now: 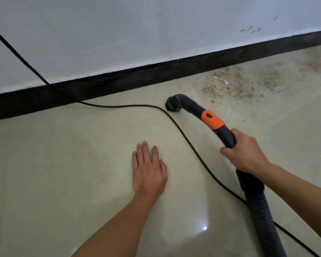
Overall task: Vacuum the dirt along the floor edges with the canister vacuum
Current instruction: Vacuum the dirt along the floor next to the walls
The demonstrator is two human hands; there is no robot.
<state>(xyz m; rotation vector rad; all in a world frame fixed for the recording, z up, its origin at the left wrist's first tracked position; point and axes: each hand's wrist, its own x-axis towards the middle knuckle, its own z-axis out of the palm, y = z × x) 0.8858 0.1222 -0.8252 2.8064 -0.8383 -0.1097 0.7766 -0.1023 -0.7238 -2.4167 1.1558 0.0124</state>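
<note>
My right hand [243, 153] grips the dark curved vacuum handle [228, 135], which has an orange band [212, 120]. Its round black nozzle [172, 105] rests on the beige tiled floor [63, 164], close to the black baseboard [119, 78]. A ribbed grey hose [263, 219] runs from the handle down to the lower right. Brown dirt [230, 86] with small white scraps lies scattered to the right of the nozzle, along the baseboard. My left hand [148, 169] lies flat on the floor with straight fingers, left of the handle, holding nothing.
A thin black power cord [174, 123] comes down the white wall [137, 30] at left, curves across the floor between my hands and passes under the hose towards the lower right. More dirt [319, 64] stains the floor at far right.
</note>
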